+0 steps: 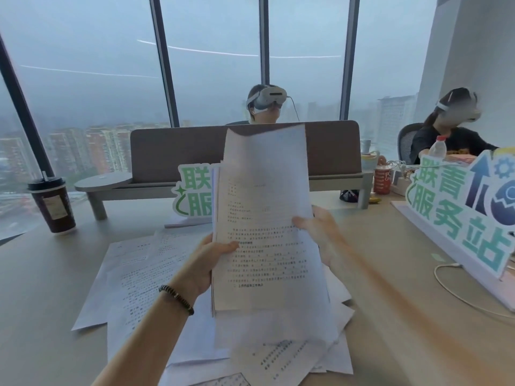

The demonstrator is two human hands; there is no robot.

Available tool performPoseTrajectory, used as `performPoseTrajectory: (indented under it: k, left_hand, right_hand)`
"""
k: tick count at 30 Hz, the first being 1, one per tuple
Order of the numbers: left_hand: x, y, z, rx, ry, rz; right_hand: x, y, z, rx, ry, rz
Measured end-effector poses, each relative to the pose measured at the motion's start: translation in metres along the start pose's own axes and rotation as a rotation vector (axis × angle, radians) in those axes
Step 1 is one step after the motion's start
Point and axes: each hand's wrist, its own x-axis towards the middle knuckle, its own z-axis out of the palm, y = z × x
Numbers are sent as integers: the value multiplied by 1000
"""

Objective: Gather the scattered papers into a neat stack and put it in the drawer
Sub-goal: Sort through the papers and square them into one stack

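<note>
A sheaf of printed sheets is held upright above the middle of the counter, its top edge blurred and bent back. The left hand pinches the sheaf's left edge, thumb on the front page and fingers behind, so that grip is clamped on paper. A dark beaded bracelet circles that wrist. The right hand lies at the sheaf's right edge with straight fingers, the thumb touching the front page; its grip is apart, not clamped.

More papers lie scattered flat on the counter below the sheaf, spreading from 9 o'clock round through 6 to 4 o'clock, overlapping at odd angles. Their print is too small and soft to read, as is the text on the held page.

At 9 o'clock stands a dark lidded cup with a straw and a pale label I cannot read. Behind the sheaf, at 11 o'clock, a green-and-white sign shows "联" and "服", the rest hidden. A larger sign at 3 o'clock reads "联青服务站". Near it, at 2 o'clock, are a red can and a clear bottle with a red cap. Two people in headsets sit beyond a grey divider.
</note>
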Motion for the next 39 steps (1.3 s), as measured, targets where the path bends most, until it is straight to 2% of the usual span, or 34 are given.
performPoseTrajectory:
  k: [7, 11, 23, 32, 39]
  left_hand:
    - [-1, 34, 18, 81, 133, 326]
    - [3, 33, 23, 85, 125, 404]
    - [0, 4, 19, -85, 90, 315]
    - [-5, 7, 17, -157, 7, 363]
    - [-7, 7, 15, -259, -10, 304]
  right_hand:
    - [-11, -48, 4, -17, 59, -337]
    - [-16, -52, 8, -20, 88, -423]
    - [-18, -26, 4, 66, 52, -400]
    - [-8, -66, -5, 21, 142, -701]
    - [-5, -72, -8, 11, 219, -797]
